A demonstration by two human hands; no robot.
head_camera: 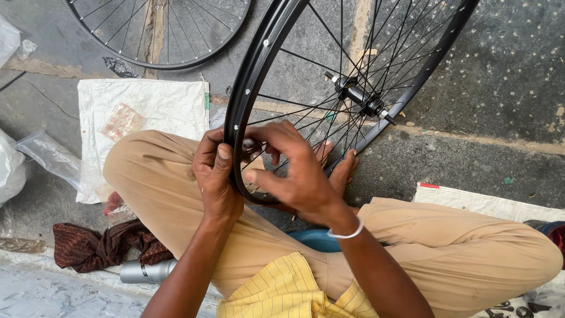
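Head view: we count two black bicycle wheels, two hands, two white woven sacks and one grey metal cylinder. Starting at the left edge, clear plastic bags [44,154] crowd the floor, with a dark red cloth [97,244] and the grey metal cylinder [147,271] below them near our left knee. The first white sack [156,106] lies flat above that knee, and the second wheel [159,29] rests on the floor beyond it, cut off by the top edge. Our left hand [216,176] clasps the rim of the near wheel [250,76], thumb pressed along its outer face. That wheel stands tilted over our crossed legs, its lowest arc between our hands, its hub [359,97] up and to the right. Our right hand [297,171] reaches through the spokes inside the rim, fingers pinched on something too small to identify. Right of the wheel the stone floor [506,76] lies open, until the second white sack [488,203] meets the right edge.
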